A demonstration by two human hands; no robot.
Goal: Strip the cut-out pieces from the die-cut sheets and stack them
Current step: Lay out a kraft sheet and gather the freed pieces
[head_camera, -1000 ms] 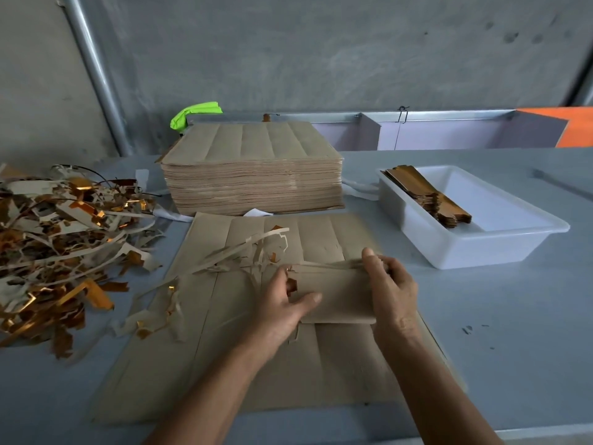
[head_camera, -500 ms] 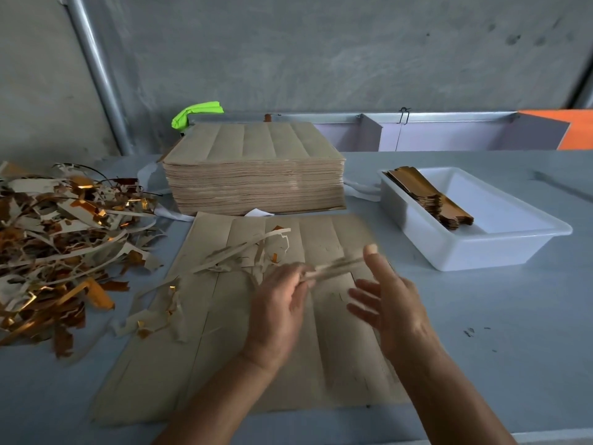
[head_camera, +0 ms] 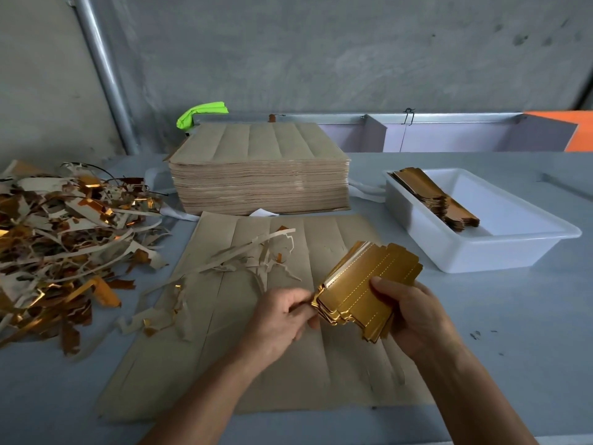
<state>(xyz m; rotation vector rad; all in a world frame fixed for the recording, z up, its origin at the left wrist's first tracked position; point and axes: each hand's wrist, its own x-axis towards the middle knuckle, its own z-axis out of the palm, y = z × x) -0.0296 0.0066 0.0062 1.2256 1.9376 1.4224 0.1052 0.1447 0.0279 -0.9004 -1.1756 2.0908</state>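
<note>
A bundle of gold cut-out pieces [head_camera: 362,284] is held gold face up above the brown die-cut sheet [head_camera: 333,374] lying in front of me. My right hand [head_camera: 414,316] grips the bundle from the right, thumb on top. My left hand [head_camera: 282,316] pinches the bundle's near left corner. A tall stack of brown die-cut sheets [head_camera: 260,184] stands behind. More stacked cut-out pieces [head_camera: 439,200] lie in a white tray [head_camera: 481,255] at the right.
A heap of gold and white waste strips [head_camera: 64,239] covers the table's left side. Loose torn strips [head_camera: 244,261] lie on the front sheet. A green object [head_camera: 199,112] and a metal rail sit behind the stack, against a concrete wall.
The bundle, held brown side up against the sheet a second ago, has been lifted and turned over, gold face showing. Both hands now hold it above the sheet.
</note>
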